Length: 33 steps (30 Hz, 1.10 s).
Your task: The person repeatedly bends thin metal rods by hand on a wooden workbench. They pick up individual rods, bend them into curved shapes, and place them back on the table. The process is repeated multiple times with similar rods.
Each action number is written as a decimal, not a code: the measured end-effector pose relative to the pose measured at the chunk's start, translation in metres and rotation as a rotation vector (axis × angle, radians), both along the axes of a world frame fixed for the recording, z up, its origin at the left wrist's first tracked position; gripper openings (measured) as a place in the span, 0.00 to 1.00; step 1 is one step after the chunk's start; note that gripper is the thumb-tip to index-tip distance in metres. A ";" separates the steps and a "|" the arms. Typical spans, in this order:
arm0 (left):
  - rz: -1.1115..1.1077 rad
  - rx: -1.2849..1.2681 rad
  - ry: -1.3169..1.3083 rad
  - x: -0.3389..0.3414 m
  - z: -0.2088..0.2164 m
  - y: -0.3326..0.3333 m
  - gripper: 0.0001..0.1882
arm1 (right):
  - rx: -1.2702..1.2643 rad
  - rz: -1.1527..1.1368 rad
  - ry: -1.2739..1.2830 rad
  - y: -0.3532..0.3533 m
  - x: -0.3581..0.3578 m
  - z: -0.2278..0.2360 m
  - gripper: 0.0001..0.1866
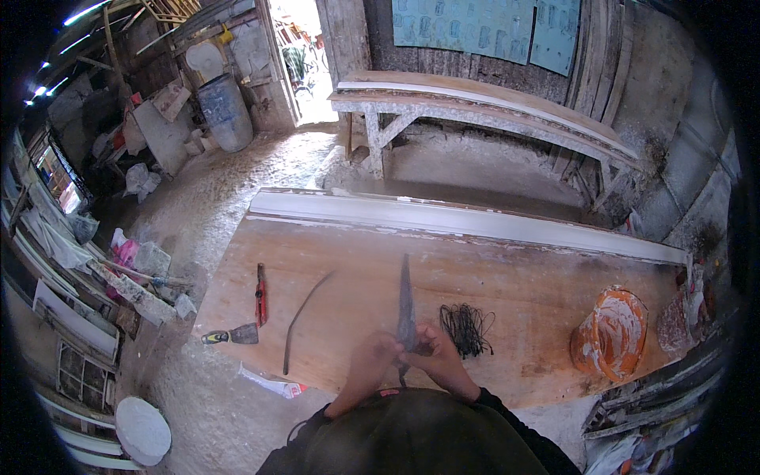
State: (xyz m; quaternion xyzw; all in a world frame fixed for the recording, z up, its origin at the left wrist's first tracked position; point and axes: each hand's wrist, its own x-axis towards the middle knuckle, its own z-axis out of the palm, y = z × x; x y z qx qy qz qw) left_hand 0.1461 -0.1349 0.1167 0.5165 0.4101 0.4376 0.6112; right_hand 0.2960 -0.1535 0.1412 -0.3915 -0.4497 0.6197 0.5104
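Observation:
Both hands are together over the near edge of a wooden work table point(360, 277). My left hand point(376, 358) and my right hand point(442, 360) pinch a dark grey tapered strip point(406, 305) between them, its pointed end away from me. I cannot make out its material. Just right of it lies a tangled bundle of thin black cord point(467, 328). To the left rest a thin curved dark strip point(299, 321), a red utility knife point(260, 297) and a putty knife point(233, 336) with a yellow and black handle.
A long white moulding point(467, 222) runs along the table's far edge. An orange bucket point(609, 336) smeared white stands at the right end. Beyond is a bench point(475, 103). A blue barrel point(225, 112) stands far left, and a white round tub point(143, 431) near left.

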 end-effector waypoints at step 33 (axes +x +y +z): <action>0.115 -0.032 -0.012 -0.011 -0.014 0.002 0.05 | -0.090 0.018 0.000 -0.005 0.001 0.005 0.06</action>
